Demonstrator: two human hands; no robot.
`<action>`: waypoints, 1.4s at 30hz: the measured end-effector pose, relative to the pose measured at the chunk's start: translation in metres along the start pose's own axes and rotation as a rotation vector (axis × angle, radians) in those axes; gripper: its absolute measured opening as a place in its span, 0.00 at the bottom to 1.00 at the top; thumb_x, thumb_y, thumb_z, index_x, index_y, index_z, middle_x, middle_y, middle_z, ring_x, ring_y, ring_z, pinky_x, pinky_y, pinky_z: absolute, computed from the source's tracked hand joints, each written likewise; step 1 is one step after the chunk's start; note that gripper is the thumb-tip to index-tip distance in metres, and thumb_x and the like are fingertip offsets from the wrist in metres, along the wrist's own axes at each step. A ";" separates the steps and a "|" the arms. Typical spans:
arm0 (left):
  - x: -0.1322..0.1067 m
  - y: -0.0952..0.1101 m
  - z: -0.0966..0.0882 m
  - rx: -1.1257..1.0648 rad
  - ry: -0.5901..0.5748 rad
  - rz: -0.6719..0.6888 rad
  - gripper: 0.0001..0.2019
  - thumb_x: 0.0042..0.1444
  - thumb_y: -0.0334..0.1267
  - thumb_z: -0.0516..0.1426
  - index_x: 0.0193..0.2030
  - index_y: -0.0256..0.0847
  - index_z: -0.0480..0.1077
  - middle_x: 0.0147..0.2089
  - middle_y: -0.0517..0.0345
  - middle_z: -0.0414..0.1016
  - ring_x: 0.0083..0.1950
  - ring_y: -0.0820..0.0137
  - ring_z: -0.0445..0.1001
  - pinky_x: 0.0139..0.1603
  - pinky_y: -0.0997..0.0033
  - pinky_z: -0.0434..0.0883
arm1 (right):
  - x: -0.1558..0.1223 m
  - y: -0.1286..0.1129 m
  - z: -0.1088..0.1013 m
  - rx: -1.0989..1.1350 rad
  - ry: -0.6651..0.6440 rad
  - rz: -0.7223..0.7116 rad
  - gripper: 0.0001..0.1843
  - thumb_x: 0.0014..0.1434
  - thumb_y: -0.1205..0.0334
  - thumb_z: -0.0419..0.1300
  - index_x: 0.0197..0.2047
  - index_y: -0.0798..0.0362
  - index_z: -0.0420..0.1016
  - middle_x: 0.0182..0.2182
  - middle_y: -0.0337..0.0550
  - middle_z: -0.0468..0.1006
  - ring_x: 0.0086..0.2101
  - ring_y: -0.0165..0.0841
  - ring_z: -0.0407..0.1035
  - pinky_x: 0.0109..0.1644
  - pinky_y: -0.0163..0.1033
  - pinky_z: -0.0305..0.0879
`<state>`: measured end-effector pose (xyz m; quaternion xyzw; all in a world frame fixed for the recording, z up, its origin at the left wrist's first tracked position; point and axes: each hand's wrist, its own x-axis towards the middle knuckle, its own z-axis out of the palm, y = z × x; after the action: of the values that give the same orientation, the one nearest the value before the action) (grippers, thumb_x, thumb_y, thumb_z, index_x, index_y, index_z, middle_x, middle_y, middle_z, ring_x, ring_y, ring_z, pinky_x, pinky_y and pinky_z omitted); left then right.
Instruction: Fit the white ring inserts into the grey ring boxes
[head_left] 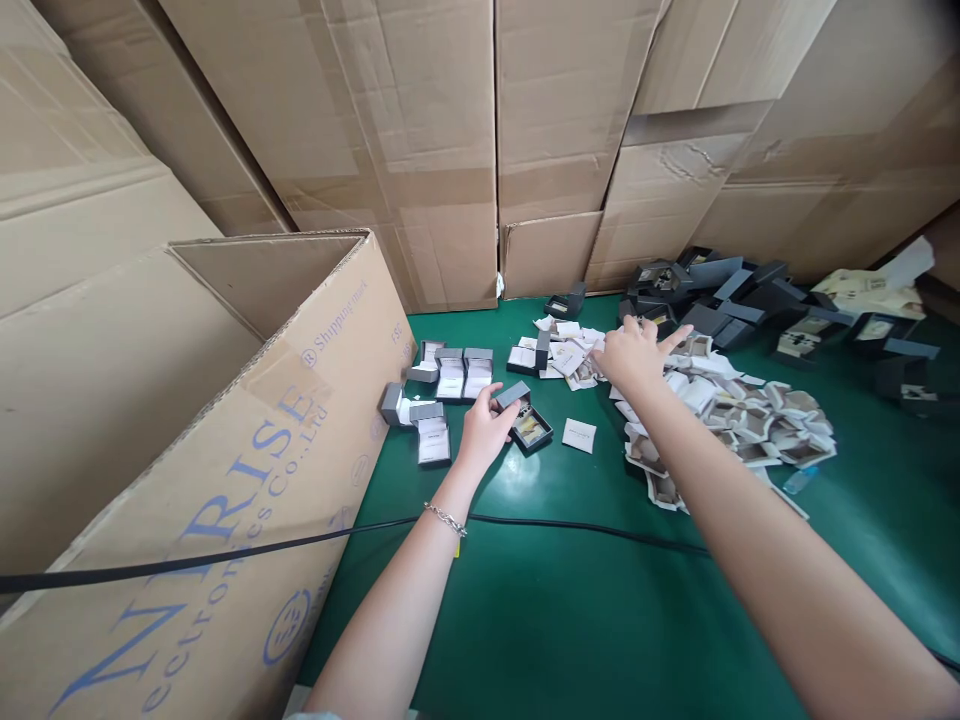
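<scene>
My left hand (487, 428) is closed on the raised lid of a small dark gift box (531, 430), its thumb and fingers pinching the lid. The box rests open on the table with something yellowish inside. A square white card (579, 435) lies just right of it. My right hand (634, 350) reaches over the pile of white paper inserts (739, 415), fingers apart, close to the heap of dark boxes (720, 295). Whether its fingertips touch anything is hard to see. Left of my left hand stand several open boxes with white inserts (450, 375).
A large open cardboard carton (300, 400) stands on the left, and more cartons (442, 150) form a wall behind. A black cable (585, 525) crosses the green table (562, 620) in front of the boxes. A crumpled pale bag (874, 290) lies at the far right.
</scene>
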<state>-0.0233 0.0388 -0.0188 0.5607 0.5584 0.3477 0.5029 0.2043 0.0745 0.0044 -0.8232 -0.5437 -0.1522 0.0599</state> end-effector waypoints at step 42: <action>-0.018 -0.007 0.012 -0.297 -0.011 -0.201 0.23 0.51 0.55 0.54 0.45 0.38 0.69 0.40 0.52 0.76 0.38 0.67 0.74 0.37 0.71 0.70 | -0.130 -0.021 -0.026 1.010 0.108 0.006 0.11 0.58 0.64 0.46 0.39 0.52 0.68 0.37 0.47 0.74 0.35 0.35 0.69 0.39 0.40 0.65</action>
<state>-0.0158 0.0182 -0.0251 0.4234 0.5516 0.3712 0.6154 0.1334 -0.0381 -0.0137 -0.6839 -0.5432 0.0875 0.4791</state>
